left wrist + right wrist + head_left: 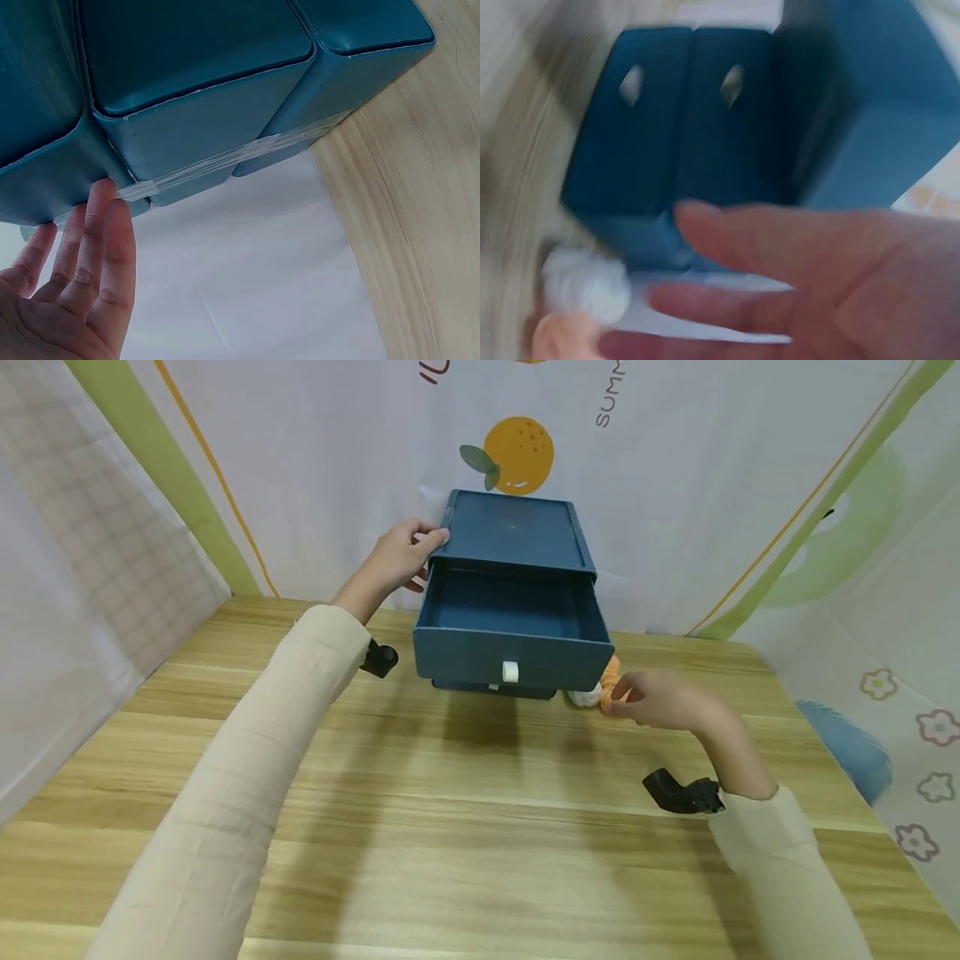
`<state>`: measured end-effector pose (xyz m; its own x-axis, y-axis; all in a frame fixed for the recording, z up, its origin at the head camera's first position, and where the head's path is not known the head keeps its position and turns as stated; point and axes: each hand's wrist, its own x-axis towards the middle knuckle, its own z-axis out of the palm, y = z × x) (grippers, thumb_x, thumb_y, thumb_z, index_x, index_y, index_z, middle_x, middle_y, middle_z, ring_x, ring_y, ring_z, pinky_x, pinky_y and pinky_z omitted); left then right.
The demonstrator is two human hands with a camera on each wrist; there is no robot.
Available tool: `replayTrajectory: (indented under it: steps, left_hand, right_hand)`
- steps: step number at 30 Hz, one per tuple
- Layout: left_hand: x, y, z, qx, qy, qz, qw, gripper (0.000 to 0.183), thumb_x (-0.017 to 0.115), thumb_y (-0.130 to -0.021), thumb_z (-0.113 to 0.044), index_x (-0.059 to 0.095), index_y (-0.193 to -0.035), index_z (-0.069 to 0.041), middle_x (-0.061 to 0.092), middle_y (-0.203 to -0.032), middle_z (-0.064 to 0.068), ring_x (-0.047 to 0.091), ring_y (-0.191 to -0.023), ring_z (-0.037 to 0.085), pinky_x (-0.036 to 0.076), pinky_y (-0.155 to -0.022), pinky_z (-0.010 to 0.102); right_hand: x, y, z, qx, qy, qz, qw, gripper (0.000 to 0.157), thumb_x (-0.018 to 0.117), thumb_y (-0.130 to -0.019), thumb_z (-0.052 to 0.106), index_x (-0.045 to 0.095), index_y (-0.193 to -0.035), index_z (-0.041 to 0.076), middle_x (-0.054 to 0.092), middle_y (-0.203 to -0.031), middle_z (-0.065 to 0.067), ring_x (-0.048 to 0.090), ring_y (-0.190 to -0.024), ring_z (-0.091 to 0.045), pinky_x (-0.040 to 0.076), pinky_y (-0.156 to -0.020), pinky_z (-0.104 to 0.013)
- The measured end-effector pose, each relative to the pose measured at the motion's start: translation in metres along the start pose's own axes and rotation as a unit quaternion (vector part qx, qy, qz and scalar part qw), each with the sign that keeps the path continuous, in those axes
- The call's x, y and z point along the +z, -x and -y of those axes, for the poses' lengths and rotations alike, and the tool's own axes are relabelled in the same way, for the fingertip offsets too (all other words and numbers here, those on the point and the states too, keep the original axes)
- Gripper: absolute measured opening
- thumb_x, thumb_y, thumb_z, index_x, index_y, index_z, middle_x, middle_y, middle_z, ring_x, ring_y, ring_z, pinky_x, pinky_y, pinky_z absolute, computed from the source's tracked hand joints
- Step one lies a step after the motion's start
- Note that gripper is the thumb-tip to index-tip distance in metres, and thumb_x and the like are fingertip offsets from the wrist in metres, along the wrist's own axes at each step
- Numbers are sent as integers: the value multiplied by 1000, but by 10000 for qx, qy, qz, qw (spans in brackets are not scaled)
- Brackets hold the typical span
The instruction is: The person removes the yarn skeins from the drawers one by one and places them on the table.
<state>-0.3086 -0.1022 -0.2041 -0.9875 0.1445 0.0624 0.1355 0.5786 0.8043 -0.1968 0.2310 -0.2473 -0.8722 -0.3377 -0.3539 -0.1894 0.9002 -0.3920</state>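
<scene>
A dark blue drawer cabinet (510,531) stands at the back of the table, its top drawer (513,662) pulled out and showing its inner floor. That drawer carries a small white knob (510,672). My left hand (401,556) is at the cabinet's upper left side, thumb on the top edge; in the left wrist view its extended fingers (97,232) touch the side wall. To the cabinet's right, my right hand (660,699) reaches with parted fingers toward an orange, yarn-like bundle (611,681), fingertips overlapping it. A white, yarn-like bundle (586,285) lies beside it.
The wooden table (465,827) extends in front of the cabinet. A white printed curtain (337,468) hangs close behind it, and more cloth borders both sides. Clear tape (225,159) runs across the cabinet's side. Below the open drawer are two closed drawers (637,135).
</scene>
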Motion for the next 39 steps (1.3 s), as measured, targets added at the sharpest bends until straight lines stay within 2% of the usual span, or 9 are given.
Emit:
replayTrajectory:
  steps: [3, 6, 11, 16, 20, 25, 31, 39]
  left_hand:
    - [0, 0, 0, 12, -5, 7, 10000, 55, 37, -93, -50, 35, -137, -16, 47, -122, 11, 54, -86, 29, 54, -79, 38]
    - [0, 0, 1, 30, -4, 18, 10000, 55, 37, -93, -50, 35, -137, -17, 47, -123, 11, 53, -83, 27, 53, -80, 39]
    - [-1, 0, 1, 26, 19, 21, 10000, 55, 37, -93, -49, 35, -137, -16, 47, -123, 11, 54, -83, 27, 53, -80, 40]
    - [0, 0, 0, 22, 22, 35, 10000, 55, 37, -93, -50, 35, -137, -17, 46, -123, 10, 53, -78, 23, 53, -80, 40]
    - [0, -1, -1, 28, 33, 28, 10000, 55, 37, -93, -51, 35, -137, -18, 46, -122, 10, 53, -78, 22, 53, -79, 39]
    - [0, 0, 0, -10, 43, 18, 10000, 55, 37, -93, -51, 35, -137, -17, 47, -121, 10, 54, -85, 28, 54, -78, 37]
    - [0, 1, -1, 18, 52, 28, 10000, 54, 37, -93, -50, 36, -136, -17, 48, -122, 10, 52, -75, 20, 54, -77, 36]
    - [-1, 1, 0, 65, 57, 46, 10000, 54, 37, -93, -50, 36, -136, -16, 48, -122, 11, 51, -74, 19, 53, -79, 40]
  right_hand:
    - [6, 16, 18, -508, 28, 128, 9986, 37, 52, -91, 39, 57, -110, 7, 63, -95, -5, 58, -76, -12, 49, -66, -28]
    - [12, 30, 36, -1035, -214, -56, 9944, 33, 50, -92, 38, 59, -108, 11, 63, -90, 0, 58, -76, -11, 49, -66, -28]
    - [20, 44, 68, -1558, -347, -962, 9825, 26, 51, -91, 39, 59, -106, 19, 64, -86, 9, 58, -76, -8, 50, -67, -25]
    - [29, 39, 93, -1861, -274, -1757, 9663, 24, 54, -90, 36, 61, -102, 16, 65, -83, 8, 58, -72, -5, 50, -64, -22]
    - [33, 30, 106, -1816, -229, -2086, 9607, 23, 58, -88, 35, 64, -97, 15, 66, -80, 6, 57, -68, -5, 49, -62, -21]
    - [38, 23, 115, -1522, -141, -2288, 9614, 24, 58, -87, 39, 65, -91, 16, 66, -77, 6, 58, -67, -5, 49, -59, -21]
    - [41, 19, 121, -1257, 318, -2643, 9557, 26, 57, -88, 40, 64, -83, 15, 64, -68, 6, 55, -58, -6, 44, -52, -20]
    - [42, 15, 124, -1238, 671, -2902, 9466, 26, 54, -91, 36, 60, -80, 13, 57, -61, 4, 45, -49, -10, 37, -44, -22]
